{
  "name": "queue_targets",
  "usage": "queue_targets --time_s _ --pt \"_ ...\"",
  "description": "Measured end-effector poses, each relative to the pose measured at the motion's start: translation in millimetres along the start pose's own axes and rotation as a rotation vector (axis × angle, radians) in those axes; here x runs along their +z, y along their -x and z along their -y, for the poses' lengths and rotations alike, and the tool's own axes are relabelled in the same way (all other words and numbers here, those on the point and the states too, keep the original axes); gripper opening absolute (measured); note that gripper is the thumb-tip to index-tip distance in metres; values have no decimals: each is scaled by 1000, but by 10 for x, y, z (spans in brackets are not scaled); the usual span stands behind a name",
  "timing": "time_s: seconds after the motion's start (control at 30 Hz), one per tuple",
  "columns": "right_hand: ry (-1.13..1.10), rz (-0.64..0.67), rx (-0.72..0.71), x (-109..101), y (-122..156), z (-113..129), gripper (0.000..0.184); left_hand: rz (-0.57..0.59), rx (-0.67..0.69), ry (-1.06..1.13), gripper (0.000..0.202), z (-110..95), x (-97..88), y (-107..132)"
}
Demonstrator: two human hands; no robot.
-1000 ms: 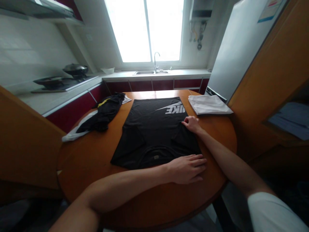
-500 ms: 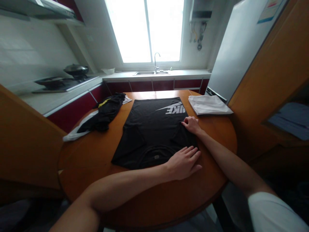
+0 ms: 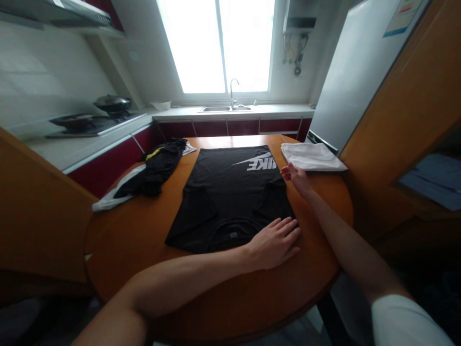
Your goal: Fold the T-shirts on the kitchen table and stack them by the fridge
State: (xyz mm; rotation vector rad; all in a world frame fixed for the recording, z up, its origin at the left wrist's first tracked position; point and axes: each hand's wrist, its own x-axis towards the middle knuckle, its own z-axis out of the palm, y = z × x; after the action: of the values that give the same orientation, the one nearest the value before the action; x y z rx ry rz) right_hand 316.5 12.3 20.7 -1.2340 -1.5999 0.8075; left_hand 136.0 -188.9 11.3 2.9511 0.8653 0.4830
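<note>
A black T-shirt (image 3: 230, 192) with a white printed logo lies flat on the round wooden table (image 3: 223, 298), its collar toward me and its sleeves folded inward. My left hand (image 3: 275, 242) rests on the shirt's near right corner, fingers stretched out and lying flat. Beside the shirt's right edge, my right hand (image 3: 297, 179) is raised a little, fingers loosely curved and apart, with nothing visible in them. Whether its fingertips touch the cloth I cannot tell.
A folded white cloth (image 3: 311, 157) lies at the table's far right. Crumpled black and white clothes (image 3: 154, 168) sit at the left. Beyond the table are a sink (image 3: 226, 109), a stove with pans (image 3: 113, 104) and a fridge (image 3: 345, 72).
My right hand has let go of the shirt's right edge and moved slightly up and to the right. My left hand has stayed on the corner.
</note>
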Motion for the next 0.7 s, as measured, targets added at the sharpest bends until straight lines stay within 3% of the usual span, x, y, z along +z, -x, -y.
queue_targets --time_s 0.13,0.2,0.27,0.43,0.6,0.7 --pt "-372 596 254 -156 151 129 83 28 1 15 51 -1 13 -5" --pt "-436 750 364 -120 201 141 78 31 1 17 50 -1 16 -9" --pt "-516 711 416 -29 200 110 72 32 3 16 50 0 17 -11" --pt "-693 381 376 177 52 -79 60 36 13 3 49 3 30 -10" --pt "-671 209 279 196 -55 -182 53 43 18 2 49 8 34 -7" --pt "-504 56 180 167 -58 -141 53 41 18 7 49 7 23 -3"
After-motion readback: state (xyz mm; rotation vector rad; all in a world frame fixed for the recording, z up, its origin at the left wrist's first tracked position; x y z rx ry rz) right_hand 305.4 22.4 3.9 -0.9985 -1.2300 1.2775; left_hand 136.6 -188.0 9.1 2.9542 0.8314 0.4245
